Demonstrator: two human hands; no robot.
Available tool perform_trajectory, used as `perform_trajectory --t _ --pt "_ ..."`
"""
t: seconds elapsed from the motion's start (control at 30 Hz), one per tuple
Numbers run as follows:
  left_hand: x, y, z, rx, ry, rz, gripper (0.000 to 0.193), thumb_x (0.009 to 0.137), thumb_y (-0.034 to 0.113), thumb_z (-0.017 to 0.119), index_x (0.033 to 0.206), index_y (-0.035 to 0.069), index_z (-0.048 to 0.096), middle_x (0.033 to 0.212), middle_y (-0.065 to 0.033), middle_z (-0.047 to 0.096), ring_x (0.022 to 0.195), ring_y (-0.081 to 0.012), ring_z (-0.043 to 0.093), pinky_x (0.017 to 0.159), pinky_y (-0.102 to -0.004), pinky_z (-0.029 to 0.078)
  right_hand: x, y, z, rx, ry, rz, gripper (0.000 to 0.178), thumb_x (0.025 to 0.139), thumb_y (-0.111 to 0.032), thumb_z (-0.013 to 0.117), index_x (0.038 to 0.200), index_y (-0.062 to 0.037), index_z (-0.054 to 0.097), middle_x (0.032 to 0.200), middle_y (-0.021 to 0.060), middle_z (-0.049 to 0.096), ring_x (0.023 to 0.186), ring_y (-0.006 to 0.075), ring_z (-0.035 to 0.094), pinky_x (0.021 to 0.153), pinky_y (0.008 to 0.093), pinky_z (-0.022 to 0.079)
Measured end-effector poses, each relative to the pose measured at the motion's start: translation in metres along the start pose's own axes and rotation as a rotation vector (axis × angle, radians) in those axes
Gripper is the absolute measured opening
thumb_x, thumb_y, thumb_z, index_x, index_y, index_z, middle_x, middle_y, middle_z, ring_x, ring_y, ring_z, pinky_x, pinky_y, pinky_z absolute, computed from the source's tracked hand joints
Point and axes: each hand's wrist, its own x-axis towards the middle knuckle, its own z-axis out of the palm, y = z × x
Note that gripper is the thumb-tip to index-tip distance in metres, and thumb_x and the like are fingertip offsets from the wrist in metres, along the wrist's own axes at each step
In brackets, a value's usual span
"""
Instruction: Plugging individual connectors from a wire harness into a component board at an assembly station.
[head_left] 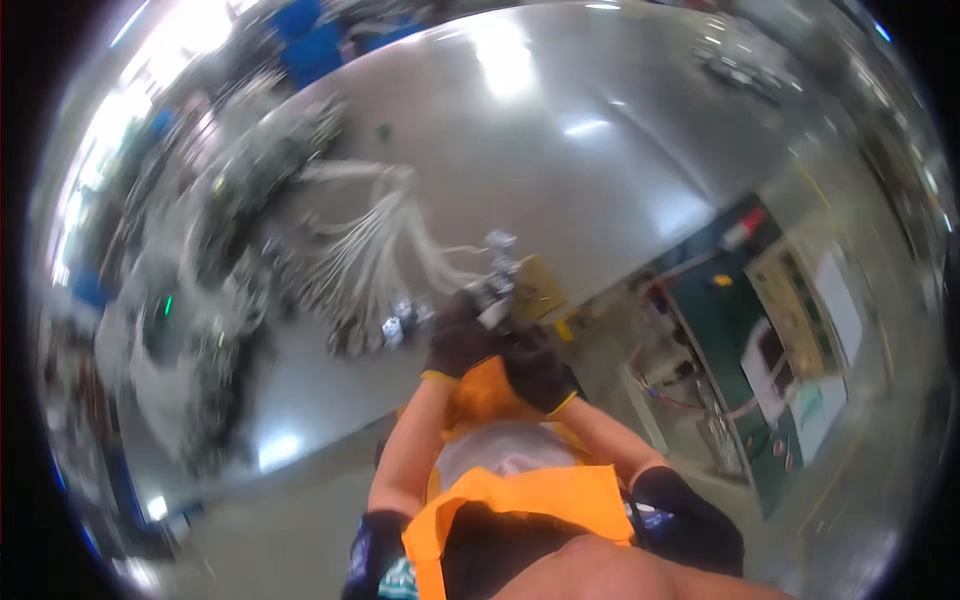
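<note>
Both my hands wear dark gloves with yellow cuffs and meet close together at the near edge of the metal table. My left hand is closed around a small white and silver piece, perhaps a cable end; blur hides its exact kind. Right beside it, my right hand has its fingers curled in, and what they grip is hidden. A bundle of white cables fans out over the table just beyond my left hand. Shiny silver ends lie near my left fingers. A tan block stands beyond my right hand.
A large heap of clear plastic bags and wiring covers the table's left side. More bagged parts lie at the far right of the metal table. To the right, a green-topped bench bears a panel, papers and a red item.
</note>
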Motion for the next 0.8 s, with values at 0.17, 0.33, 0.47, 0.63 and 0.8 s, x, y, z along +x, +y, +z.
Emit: perform_trajectory --t 0.17,0.33,0.47,0.63,0.8 --pt "0.001 -0.001 0.016 -0.314 -0.058 -0.456 0.037 0.086 0.023 0.071 0.117 0.003 0.062 0.106 -0.011 0.068 0.098 -0.0215 0.064 0.087 -0.0351 0.05 -0.009 0.012 0.01 0.743 -0.083 0.669 0.01 0.095 -0.013 0.059 0.102 -0.0107 0.065 0.074 -0.0004 0.054 0.066 0.0141 0.057 0.059 0.0287 0.047" --pt "-0.014 -0.024 0.029 -0.854 0.0 -0.44 0.029 0.091 0.011 0.065 0.118 0.001 0.061 0.108 -0.0076 0.067 0.1 -0.0145 0.061 0.087 -0.0314 0.05 -0.008 0.005 0.016 1.262 -0.155 1.019 0.011 0.097 -0.018 0.056 0.106 -0.0128 0.06 0.063 -0.0017 0.05 0.047 0.0109 0.049 0.04 0.0274 0.039" --pt "-0.019 -0.017 0.018 -0.913 0.022 -0.524 0.051 0.088 0.012 0.07 0.132 0.0 0.049 0.119 -0.009 0.061 0.106 -0.0171 0.057 0.092 -0.0325 0.048 -0.007 -0.01 0.006 1.751 -0.068 1.187 0.015 0.094 -0.024 0.06 0.106 -0.0138 0.057 0.057 -0.0024 0.046 0.039 0.012 0.043 0.036 0.0276 0.037" --pt "-0.028 -0.001 -0.058 0.119 0.073 -0.059 0.09 0.076 0.029 0.083 0.144 -0.002 0.032 0.144 -0.0267 0.042 0.133 -0.0417 0.044 0.109 -0.0425 0.039 -0.001 -0.029 -0.012 1.056 -0.228 1.023 0.024 0.092 -0.025 0.062 0.111 -0.0099 0.058 0.077 0.0035 0.059 0.062 0.0148 0.06 0.051 0.0293 0.048" --pt "-0.043 -0.032 -0.129 0.389 -0.144 -0.063 0.087 0.074 0.027 0.081 0.142 0.002 0.034 0.142 -0.0266 0.04 0.132 -0.0418 0.041 0.109 -0.0444 0.037 0.01 -0.044 0.011 1.245 -0.249 0.955 0.026 0.096 -0.022 0.058 0.111 -0.0007 0.062 0.107 0.0075 0.063 0.092 0.0158 0.065 0.075 0.0294 0.054"
